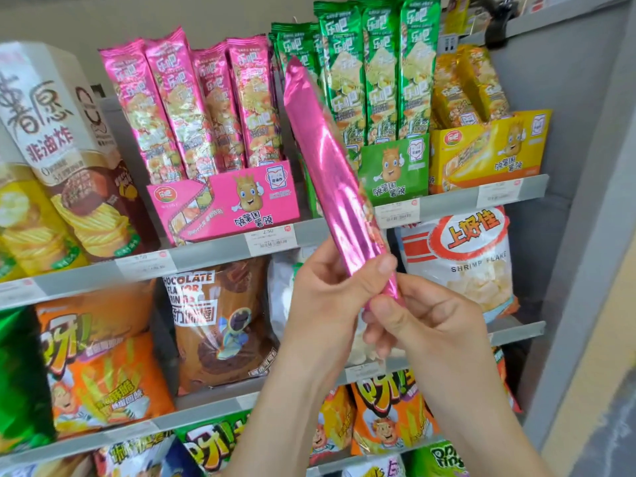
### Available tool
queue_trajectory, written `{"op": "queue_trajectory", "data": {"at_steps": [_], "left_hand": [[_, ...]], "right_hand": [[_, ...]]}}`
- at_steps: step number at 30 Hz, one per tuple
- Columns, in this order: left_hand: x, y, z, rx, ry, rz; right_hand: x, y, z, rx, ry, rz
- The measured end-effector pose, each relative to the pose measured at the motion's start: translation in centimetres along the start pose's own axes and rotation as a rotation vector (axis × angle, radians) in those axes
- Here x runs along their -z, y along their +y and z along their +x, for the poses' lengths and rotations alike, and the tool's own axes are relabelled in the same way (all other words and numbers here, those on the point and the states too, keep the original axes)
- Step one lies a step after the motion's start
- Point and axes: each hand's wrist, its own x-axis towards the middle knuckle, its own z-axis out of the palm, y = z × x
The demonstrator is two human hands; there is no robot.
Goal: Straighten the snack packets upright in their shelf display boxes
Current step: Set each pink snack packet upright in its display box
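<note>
A long pink snack packet (330, 166) is held in front of the shelf, tilted with its top leaning left, between the pink display box (227, 204) and the green display box (394, 170). My left hand (330, 304) grips its lower end, thumb on the foil. My right hand (423, 321) pinches the packet's bottom tip. Several pink packets (192, 108) stand in the pink box, leaning slightly left. Green packets (375, 70) stand upright in the green box. Yellow packets (464, 87) lean in the yellow display box (488, 149).
Tall chip cartons (58, 149) stand at the left of the same shelf. Below hang a chocolate ring bag (220, 325), a shrimp flake bag (464, 259) and orange snack bags (99, 366). A grey shelf upright (568, 201) bounds the right side.
</note>
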Motion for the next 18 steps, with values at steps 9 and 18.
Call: {"op": "queue_trajectory", "data": {"at_steps": [9,18], "left_hand": [[1.8,0.6,-0.3,-0.135,0.018,0.059],[1.8,0.8,-0.7,-0.007,-0.019,-0.208]], "right_hand": [[1.2,-0.6,0.0,0.043,-0.153,-0.11],[1.3,1.1,-0.3,0.493,0.085,-0.702]]}}
